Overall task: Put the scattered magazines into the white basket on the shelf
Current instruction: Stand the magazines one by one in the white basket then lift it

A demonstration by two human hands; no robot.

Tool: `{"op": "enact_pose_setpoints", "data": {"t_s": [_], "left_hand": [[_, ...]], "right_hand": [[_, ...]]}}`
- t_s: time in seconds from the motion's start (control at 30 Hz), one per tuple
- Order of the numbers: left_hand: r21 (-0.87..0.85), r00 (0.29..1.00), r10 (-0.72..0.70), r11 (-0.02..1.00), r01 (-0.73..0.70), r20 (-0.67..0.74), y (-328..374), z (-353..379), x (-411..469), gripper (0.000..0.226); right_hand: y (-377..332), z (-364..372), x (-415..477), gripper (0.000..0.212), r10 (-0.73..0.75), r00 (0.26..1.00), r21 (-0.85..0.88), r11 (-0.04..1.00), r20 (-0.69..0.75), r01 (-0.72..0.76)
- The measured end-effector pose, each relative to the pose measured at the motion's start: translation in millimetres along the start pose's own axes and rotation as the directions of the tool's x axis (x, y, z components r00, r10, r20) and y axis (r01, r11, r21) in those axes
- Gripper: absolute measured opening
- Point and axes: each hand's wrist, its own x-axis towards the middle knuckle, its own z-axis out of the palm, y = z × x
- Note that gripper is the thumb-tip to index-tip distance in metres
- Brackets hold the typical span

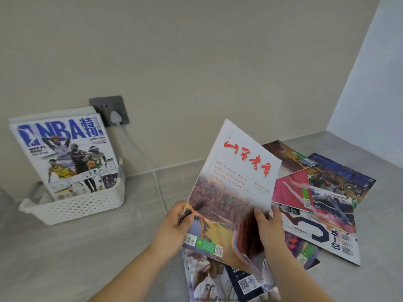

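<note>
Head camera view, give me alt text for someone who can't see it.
Two hands, left and right, hold a magazine with red lettering above more magazines scattered on a grey shelf. To the left, a white basket holds an upright NBA magazine.

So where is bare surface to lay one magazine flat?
Bare shelf lies between the white basket and the left hand, crossed only by the white cable near the wall. Right of the right hand it is crowded: scattered magazines overlap up to the corner.
</note>
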Motion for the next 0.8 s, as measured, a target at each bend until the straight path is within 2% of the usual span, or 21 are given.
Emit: {"op": "enact_pose_setpoints", "data": {"t_s": [0.1, 0.2, 0.33, 0.5, 0.67, 0.8], "left_hand": [[0.010, 0.994, 0.050, 0.999, -0.049, -0.099, -11, -40, -4, 0.035], [0.054, 0.973, 0.067, 0.997, -0.056, -0.221, -27, -81, -6, 0.033], [0.117, 0.925, 0.041, 0.993, 0.003, -0.379, -51, -138, 2, 0.038], [0.120, 0.834, 0.053, 0.993, 0.017, -0.550, -60, -212, 29, 0.044], [0.032, 0.717, 0.016, 0.999, 0.010, -0.697, -61, -287, 66, 0.027], [-0.015, 0.715, -0.035, 0.999, 0.035, -0.699, -70, -335, 90, 0.013]], "right_hand": [[-18, 36, -1, 0.036, 0.020, 0.995, 0.156, 0.987, 0.097, -0.035], [-38, 83, -11, 0.030, -0.039, 0.986, 0.163, 0.987, 0.160, 0.013], [-72, 149, -28, 0.022, -0.158, 0.949, 0.179, 0.977, 0.272, 0.112], [-118, 225, -45, 0.040, -0.306, 0.870, 0.129, 0.952, 0.387, 0.278], [-161, 299, -46, 0.040, -0.426, 0.788, 0.137, 0.902, 0.446, 0.410], [-178, 341, -38, 0.039, -0.462, 0.769, 0.123, 0.880, 0.441, 0.458]]}}
